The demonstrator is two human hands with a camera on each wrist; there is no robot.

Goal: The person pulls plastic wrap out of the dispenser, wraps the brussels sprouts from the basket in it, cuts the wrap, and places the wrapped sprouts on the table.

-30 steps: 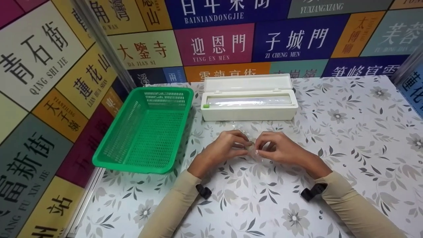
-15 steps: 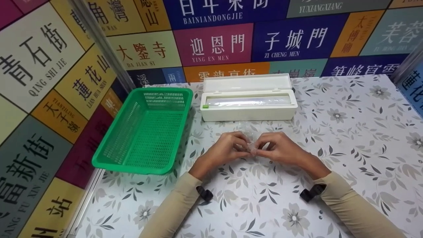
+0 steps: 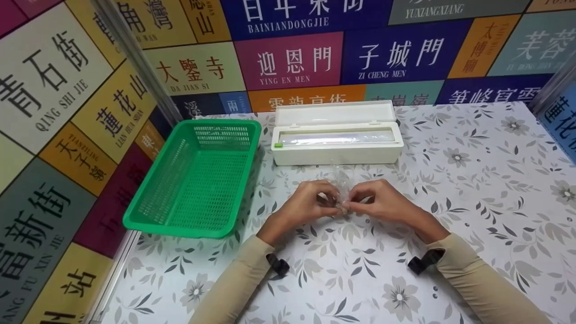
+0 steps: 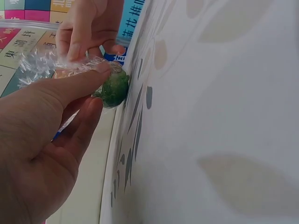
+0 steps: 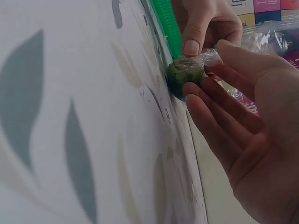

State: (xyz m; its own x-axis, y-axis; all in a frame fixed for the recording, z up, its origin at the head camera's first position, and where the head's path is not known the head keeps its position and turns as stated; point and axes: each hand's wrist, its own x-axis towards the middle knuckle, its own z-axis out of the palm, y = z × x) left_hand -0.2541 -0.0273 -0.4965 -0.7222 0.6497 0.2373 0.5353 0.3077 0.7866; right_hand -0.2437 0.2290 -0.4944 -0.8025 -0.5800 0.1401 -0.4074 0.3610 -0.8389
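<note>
A small round green item (image 4: pixel 115 89), its exact kind unclear under clear plastic wrap (image 4: pixel 39 70), lies low at the tablecloth between both hands. In the head view the hands almost meet, and the item is mostly hidden by the fingers. My left hand (image 3: pixel 310 200) pinches the wrap beside the item with thumb and fingers. From the other side my right hand (image 3: pixel 380 201) pinches the wrap as well. A loose, crinkled tuft of wrap (image 3: pixel 341 177) sticks out between the hands toward the white box.
Behind the hands stands a white wrap dispenser box (image 3: pixel 337 155), lid raised, with a roll of film (image 3: pixel 337 137) inside and a green slider (image 3: pixel 278 145). A green perforated basket (image 3: pixel 227 227) stands to the left. Printed walls close off the back and left of the flowered tablecloth (image 3: pixel 472 211).
The wrap between the hands has been gathered into a narrower tuft pointing toward the box. The fingertips shift slightly on it; box and basket stay put.
</note>
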